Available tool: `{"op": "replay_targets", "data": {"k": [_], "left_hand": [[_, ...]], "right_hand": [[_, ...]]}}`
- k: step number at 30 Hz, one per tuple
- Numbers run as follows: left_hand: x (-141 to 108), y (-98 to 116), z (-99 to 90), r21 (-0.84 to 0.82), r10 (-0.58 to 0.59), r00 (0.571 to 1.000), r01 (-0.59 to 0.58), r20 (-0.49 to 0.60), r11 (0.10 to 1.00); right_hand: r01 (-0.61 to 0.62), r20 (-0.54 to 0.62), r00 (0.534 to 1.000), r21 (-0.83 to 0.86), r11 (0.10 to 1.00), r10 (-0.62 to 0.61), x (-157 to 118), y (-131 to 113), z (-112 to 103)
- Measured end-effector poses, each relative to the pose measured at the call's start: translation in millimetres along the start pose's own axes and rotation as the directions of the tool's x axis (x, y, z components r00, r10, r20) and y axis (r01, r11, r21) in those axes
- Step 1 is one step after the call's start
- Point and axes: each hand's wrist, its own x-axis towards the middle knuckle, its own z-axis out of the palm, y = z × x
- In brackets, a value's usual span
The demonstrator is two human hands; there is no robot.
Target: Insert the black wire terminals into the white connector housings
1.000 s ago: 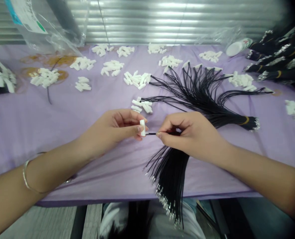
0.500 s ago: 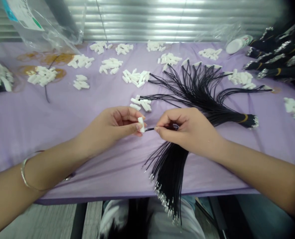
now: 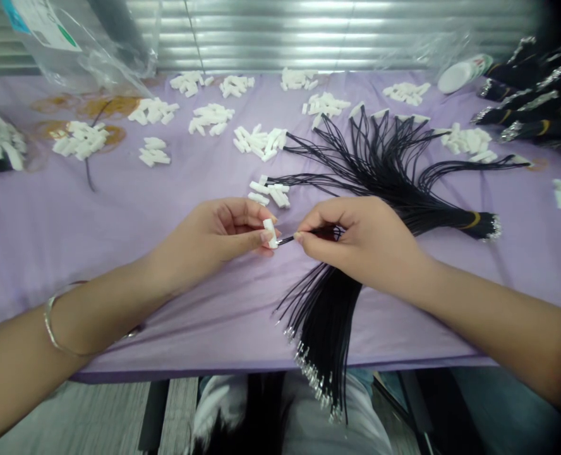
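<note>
Between thumb and fingers, my left hand (image 3: 235,230) pinches a small white plastic connector housing (image 3: 270,233), tilted slightly. My right hand (image 3: 356,234) closes its thumb and forefinger on thin black wires (image 3: 286,239), whose tips meet the lower right side of the housing. How deep the tips sit inside I cannot make out. Below the right hand, a bundle of black wires (image 3: 330,322) with silvery metal terminals hangs over the table's front edge. Behind it lies another bundle of black wires (image 3: 380,164), its far ends fitted with white housings and its right end tied by a yellow band.
Several small piles of white housings (image 3: 260,142) are spread over the purple tablecloth (image 3: 133,208). A clear plastic bag (image 3: 86,57) stands at the back left. Banded black wire bundles (image 3: 536,120) and a white-ended container (image 3: 455,77) sit at the back right.
The view has shifted a little. Both hands keep their pinches, and the wires now slant more, with a shorter stretch showing between the right fingertips and the housing.
</note>
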Motion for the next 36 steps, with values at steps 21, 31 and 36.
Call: {"op": "replay_targets", "data": {"k": [21, 31, 36], "left_hand": [[0.7, -1.7, 0.1, -0.024, -0.004, 1.0, 0.004, -0.021, 1.0], [0.0, -3.8, 0.6, -0.057, -0.019, 1.0, 0.018, -0.016, 0.998], [0.4, -4.1, 2.7, -0.041, -0.037, 0.999, 0.036, -0.019, 0.999]], "right_hand": [[0.085, 0.003, 0.996, 0.017, 0.996, -0.085, 0.2, 1.4, 2.3], [0.064, 0.058, 0.996, 0.04, 0.997, -0.067, 0.4, 2.3, 5.9], [0.032, 0.066, 0.997, 0.046, 0.998, -0.035, -0.6, 3.9, 8.0]]}}
